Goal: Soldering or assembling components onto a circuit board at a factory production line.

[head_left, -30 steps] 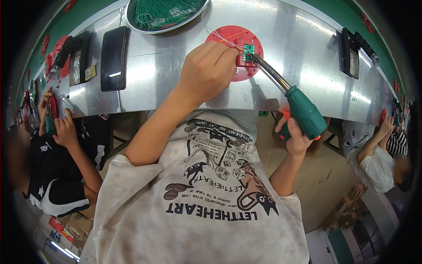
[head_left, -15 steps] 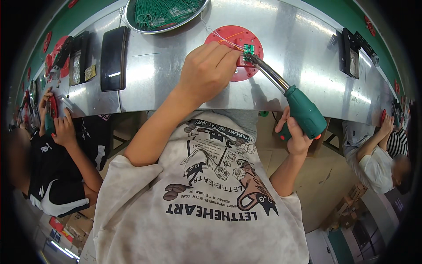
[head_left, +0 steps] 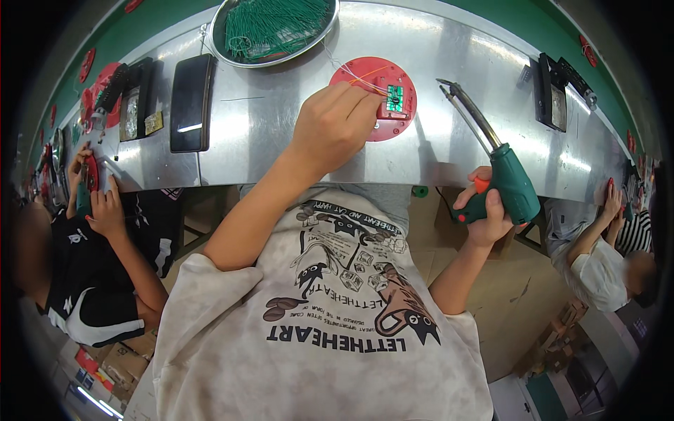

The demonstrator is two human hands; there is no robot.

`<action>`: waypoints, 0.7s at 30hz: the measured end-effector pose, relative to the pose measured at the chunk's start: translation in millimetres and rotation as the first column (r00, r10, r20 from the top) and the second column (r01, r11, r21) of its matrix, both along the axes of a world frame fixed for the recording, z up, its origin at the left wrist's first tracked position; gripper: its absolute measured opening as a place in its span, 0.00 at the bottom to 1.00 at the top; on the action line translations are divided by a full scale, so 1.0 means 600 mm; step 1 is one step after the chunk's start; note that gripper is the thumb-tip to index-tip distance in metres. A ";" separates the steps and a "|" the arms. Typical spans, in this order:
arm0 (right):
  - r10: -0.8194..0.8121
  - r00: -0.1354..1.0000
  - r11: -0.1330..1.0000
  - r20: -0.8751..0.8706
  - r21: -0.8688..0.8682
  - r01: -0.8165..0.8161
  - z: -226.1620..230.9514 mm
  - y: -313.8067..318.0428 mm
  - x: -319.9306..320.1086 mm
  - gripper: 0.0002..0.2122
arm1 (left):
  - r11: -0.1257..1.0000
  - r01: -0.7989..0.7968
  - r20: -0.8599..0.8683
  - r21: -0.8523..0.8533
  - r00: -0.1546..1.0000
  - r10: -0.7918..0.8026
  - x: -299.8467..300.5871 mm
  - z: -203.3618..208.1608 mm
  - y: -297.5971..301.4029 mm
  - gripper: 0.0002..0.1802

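A small green circuit board sits on the right part of a round red plastic disc, which lies on the steel workbench. White wires and an orange wire cross the disc; the white ones run toward the board's left edge.

The left hand covers the disc's left side, its fingers bent just beside the board. The fingertips are mostly hidden, so I cannot tell whether they pinch a wire. The right hand is wrapped around the green handle of a soldering gun, near its orange trigger. The gun's metal tip points up and left, apart from the board and to the right of the disc. The two hands are well apart.

Beyond the disc, to the left, stands a metal bowl of green wires. A dark smartphone lies left of that. Co-workers sit at both sides, the left one in a black-and-white top.
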State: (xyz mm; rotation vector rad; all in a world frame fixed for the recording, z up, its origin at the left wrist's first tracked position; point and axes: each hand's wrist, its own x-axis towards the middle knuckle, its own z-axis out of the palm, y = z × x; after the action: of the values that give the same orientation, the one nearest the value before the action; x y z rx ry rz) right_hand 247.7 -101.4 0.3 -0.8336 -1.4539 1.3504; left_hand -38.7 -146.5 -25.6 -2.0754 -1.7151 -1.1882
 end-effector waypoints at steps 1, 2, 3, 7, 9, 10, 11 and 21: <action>-0.001 1.000 1.000 -0.006 0.002 0.001 0.000 0.004 -0.005 0.21 | 0.998 0.005 0.026 -0.062 1.000 -0.003 -0.001 0.004 -0.002 0.09; -0.026 0.999 1.000 -0.029 -0.008 0.026 0.000 0.008 -0.009 0.21 | 0.998 0.006 0.021 -0.061 1.000 -0.005 -0.002 0.005 0.000 0.09; -0.052 0.997 0.999 -0.051 -0.019 0.051 0.000 0.010 -0.013 0.20 | 0.998 0.005 0.023 -0.057 1.000 -0.004 -0.002 0.004 0.001 0.09; -0.001 1.000 1.000 -0.017 -0.010 0.000 -0.002 0.012 -0.011 0.20 | 0.996 -0.001 0.038 -0.085 0.999 0.004 0.001 0.004 -0.002 0.09; 0.090 0.994 0.996 0.054 -0.002 -0.090 -0.005 0.004 -0.005 0.19 | 1.000 -0.007 0.012 -0.025 1.000 0.007 -0.002 -0.003 0.006 0.09; 0.092 0.994 0.996 0.059 -0.007 -0.092 -0.004 0.001 -0.002 0.19 | 0.999 -0.015 -0.015 0.036 1.000 0.015 -0.003 -0.006 0.008 0.09; 0.130 0.990 0.990 0.060 -0.056 -0.127 -0.002 -0.002 0.002 0.18 | 0.999 -0.017 -0.009 0.031 1.000 0.017 -0.003 -0.009 0.009 0.09; 0.165 0.980 0.984 0.108 -0.090 -0.156 0.014 -0.011 -0.014 0.15 | 0.998 -0.012 -0.015 0.056 1.000 0.013 -0.005 -0.015 0.010 0.09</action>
State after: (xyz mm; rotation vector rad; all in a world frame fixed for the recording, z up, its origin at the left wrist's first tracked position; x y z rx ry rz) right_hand 239.6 -108.0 8.8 -0.8729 -1.5927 1.5118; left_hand -41.7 -140.8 -34.6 -2.0328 -1.6663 -1.1996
